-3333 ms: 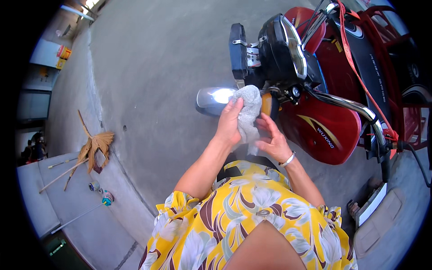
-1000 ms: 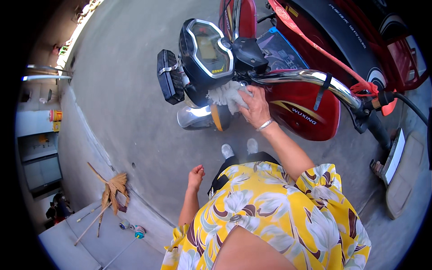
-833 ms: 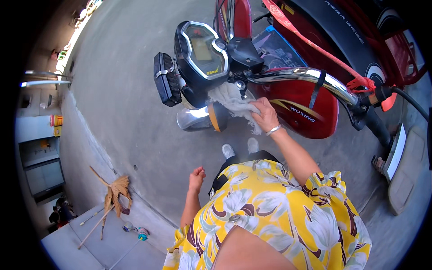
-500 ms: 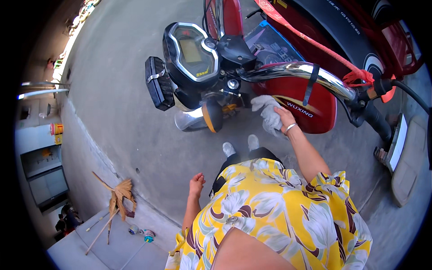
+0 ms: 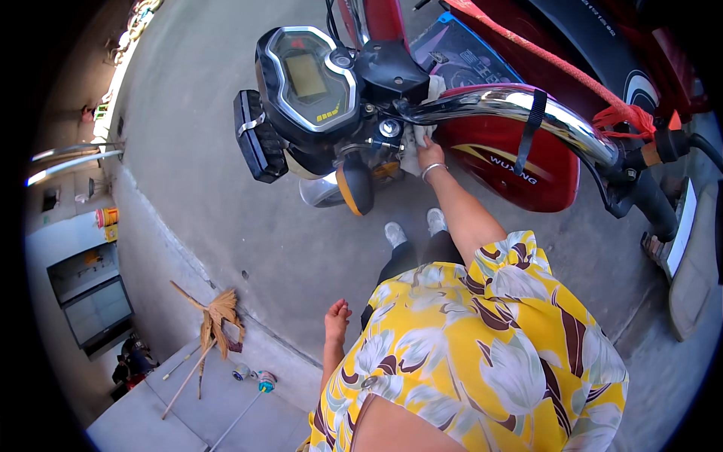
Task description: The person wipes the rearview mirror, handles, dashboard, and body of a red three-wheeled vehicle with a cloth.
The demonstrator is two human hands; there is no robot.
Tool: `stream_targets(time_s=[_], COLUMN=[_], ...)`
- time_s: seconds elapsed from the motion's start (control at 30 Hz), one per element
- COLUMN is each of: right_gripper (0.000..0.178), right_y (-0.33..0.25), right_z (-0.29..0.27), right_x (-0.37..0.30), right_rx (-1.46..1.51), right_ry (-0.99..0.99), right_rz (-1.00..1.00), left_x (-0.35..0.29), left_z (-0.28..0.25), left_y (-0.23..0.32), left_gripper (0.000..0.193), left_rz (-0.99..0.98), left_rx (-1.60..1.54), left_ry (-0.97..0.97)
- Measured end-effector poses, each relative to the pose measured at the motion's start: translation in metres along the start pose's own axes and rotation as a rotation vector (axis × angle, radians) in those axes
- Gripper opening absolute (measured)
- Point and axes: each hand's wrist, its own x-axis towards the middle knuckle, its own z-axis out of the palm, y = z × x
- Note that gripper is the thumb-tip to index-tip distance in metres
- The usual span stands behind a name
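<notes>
My right hand [image 5: 430, 153], with a bracelet at the wrist, grips a light grey cloth [image 5: 410, 154]. It reaches in between the steering column and the red fender panel [image 5: 520, 175] of a motor tricycle, below the chrome handlebar [image 5: 497, 103]. The fingertips are partly hidden there. Another pale bit of cloth shows above the bar. Just left of this hand are an orange and black turn signal [image 5: 354, 184] and the dashboard display [image 5: 307, 77]. My left hand [image 5: 337, 320] hangs by my side over the floor, fingers curled in, holding nothing visible.
A red rope [image 5: 557, 71] is tied to the handlebar near the right grip [image 5: 654, 203]. A mirror [image 5: 693, 260] juts out at the right. On a low ledge [image 5: 177, 392] at lower left lies a dried leaf fan [image 5: 220, 316]. A window [image 5: 96, 315] stands beyond it.
My right hand has moved left and inward with the cloth, from the red panel's edge to beside the steering column. My left hand still hangs at my side.
</notes>
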Motion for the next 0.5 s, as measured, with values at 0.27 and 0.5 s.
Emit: stream_targets(time_s=[0.27, 0.5], right_gripper=[0.036, 0.042], right_y=[0.001, -0.011], right_z=[-0.024, 0.033], right_x=[-0.026, 0.005], right_rx=[0.797, 0.122], right_ry=[-0.439, -0.246], right_rz=[0.031, -0.520], left_x=[0.006, 0.000], left_z=[-0.004, -0.003], left_y=[-0.029, 0.016], left_gripper=[0.031, 0.034], left_rz=[-0.074, 0.040], left_rx=[-0.048, 0.046], left_ry=[-0.017, -0.022])
